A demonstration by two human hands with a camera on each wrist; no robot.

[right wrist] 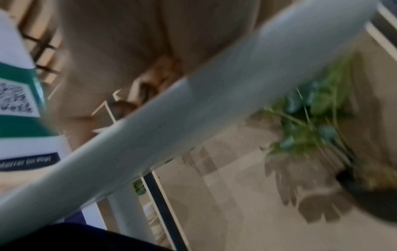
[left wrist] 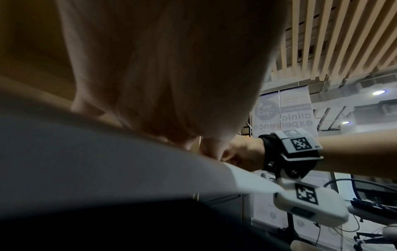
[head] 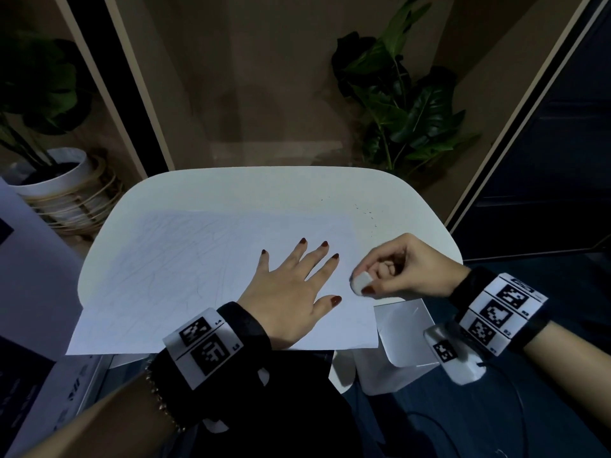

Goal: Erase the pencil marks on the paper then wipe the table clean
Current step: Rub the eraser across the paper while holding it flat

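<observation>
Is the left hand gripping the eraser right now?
No, the left hand lies flat with fingers spread on the paper, while the right hand pinches the eraser at the sheet's right edge.

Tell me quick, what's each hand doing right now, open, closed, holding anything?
Left hand: open, fingers spread, pressing flat on the paper.
Right hand: closed, pinching the white eraser at the paper's right edge.

Dim room with plants and slatted ceiling

A leafy plant [head: 406,104] stands before a brown wall [head: 251,77]; another sits in a white pot [head: 62,173] on a wire stand. Wooden ceiling slats [left wrist: 335,37] run overhead, beside recessed lights [left wrist: 379,92] and a clinic banner [left wrist: 296,112].
</observation>
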